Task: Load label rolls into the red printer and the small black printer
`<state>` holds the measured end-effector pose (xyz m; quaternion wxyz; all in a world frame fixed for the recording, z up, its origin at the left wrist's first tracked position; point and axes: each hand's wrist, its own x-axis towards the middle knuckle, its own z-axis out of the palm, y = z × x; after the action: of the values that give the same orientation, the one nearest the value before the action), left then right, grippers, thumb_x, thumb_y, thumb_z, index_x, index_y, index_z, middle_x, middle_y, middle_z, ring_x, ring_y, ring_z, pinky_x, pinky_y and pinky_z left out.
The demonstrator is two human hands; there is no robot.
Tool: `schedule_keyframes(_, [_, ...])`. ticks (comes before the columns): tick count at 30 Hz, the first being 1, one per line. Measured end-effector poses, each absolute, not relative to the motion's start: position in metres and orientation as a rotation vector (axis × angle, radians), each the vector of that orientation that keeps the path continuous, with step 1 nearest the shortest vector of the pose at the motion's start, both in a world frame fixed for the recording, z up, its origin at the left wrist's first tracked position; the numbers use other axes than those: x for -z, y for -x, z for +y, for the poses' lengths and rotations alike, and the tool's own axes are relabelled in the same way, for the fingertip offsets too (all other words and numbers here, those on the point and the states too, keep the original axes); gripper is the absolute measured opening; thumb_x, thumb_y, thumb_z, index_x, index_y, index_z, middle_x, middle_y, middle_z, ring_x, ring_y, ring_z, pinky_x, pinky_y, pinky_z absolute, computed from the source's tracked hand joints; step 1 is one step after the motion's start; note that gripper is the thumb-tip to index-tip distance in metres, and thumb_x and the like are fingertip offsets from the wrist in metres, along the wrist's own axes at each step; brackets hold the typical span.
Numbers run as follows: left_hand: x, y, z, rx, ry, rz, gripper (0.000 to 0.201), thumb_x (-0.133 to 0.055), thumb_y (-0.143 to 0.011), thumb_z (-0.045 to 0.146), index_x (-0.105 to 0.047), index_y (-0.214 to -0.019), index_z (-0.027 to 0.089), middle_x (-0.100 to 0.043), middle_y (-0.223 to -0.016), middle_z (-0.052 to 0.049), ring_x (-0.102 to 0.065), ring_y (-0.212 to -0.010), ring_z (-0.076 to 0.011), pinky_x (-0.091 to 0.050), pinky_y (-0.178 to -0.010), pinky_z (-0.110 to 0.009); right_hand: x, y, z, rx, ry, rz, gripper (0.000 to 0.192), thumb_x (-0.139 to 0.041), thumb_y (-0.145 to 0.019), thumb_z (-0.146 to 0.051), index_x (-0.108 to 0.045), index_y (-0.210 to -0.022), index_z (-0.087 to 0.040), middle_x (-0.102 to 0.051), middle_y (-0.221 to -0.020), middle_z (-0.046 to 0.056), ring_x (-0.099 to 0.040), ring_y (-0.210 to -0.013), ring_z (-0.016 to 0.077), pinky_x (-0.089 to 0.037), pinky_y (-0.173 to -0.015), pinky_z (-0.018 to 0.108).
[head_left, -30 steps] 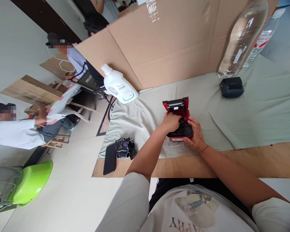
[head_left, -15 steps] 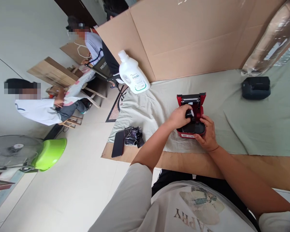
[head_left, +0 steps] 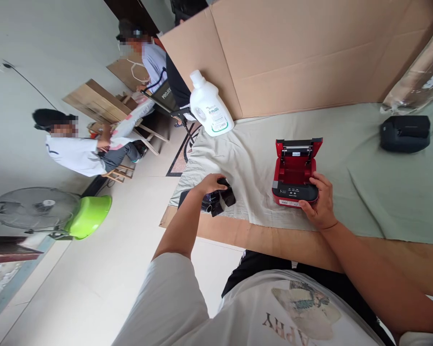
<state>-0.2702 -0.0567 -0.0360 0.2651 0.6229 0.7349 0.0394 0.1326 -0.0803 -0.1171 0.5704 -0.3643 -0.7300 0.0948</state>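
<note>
A small red-and-black label printer (head_left: 296, 177) stands on the cloth with its lid raised, its red inner bay exposed. My right hand (head_left: 321, 202) grips its right side, thumb at the front edge and fingers along the side. To the left, my left hand (head_left: 211, 183) is closed on a black roll (head_left: 223, 182), probably ribbon, with a dark shiny strip hanging below it. Beneath that hand lies a pile of black ribbon rolls (head_left: 212, 202), partly covered by it. A phone (head_left: 183, 197) is mostly hidden behind my left wrist.
A white jug (head_left: 212, 108) stands at the back left against a cardboard sheet (head_left: 292, 57). A dark grey device (head_left: 405, 134) sits at the right. A plastic-wrapped roll (head_left: 414, 72) leans behind it. Two seated people, a fan (head_left: 29, 206) and a green basin (head_left: 92, 216) are at the left.
My left hand has moved out of the printer, leftward to the ribbon pile, carrying the black roll. My right hand stays on the printer. The view has shifted slightly.
</note>
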Motion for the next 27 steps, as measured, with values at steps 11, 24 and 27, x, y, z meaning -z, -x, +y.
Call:
schedule_keyframes(11, [0.044,0.333,-0.077,0.115,-1.643,2.243,0.053,-0.06,-0.057,0.004,-0.07,-0.107,0.016,-0.071,-0.118,-0.008,-0.061,-0.112,-0.0246,-0.046,-0.099,-0.029,0.117,-0.134,-0.081,-0.241,0.886,-1.738,0.062,-0.059,-0.087,-0.056,-0.045,-0.136,-0.021,-0.048,-0.14,0.018,-0.049,-0.128,0.0382,-0.042,-0.105,0.064])
schedule_keyframes(24, [-0.06,0.297,-0.086,0.104,-1.713,2.546,0.039,-0.065,-0.071,0.025,-0.061,-0.109,0.02,-0.069,-0.104,-0.008,-0.063,-0.101,-0.0287,-0.05,-0.086,-0.035,0.115,-0.132,-0.083,-0.25,0.886,-1.73,0.06,-0.059,-0.089,-0.054,-0.044,-0.138,-0.021,-0.048,-0.141,0.018,-0.05,-0.129,0.0356,-0.046,-0.104,0.061])
schedule_keyframes(27, [-0.091,0.25,-0.097,-0.164,-1.732,2.034,0.045,-0.07,-0.07,0.039,-0.061,-0.111,0.024,-0.07,-0.098,-0.006,-0.065,-0.092,-0.026,-0.053,-0.081,-0.037,0.116,-0.132,-0.083,-0.266,0.906,-1.733,0.061,-0.057,-0.09,-0.055,-0.043,-0.138,-0.021,-0.047,-0.142,0.018,-0.05,-0.129,0.0357,-0.046,-0.104,0.061])
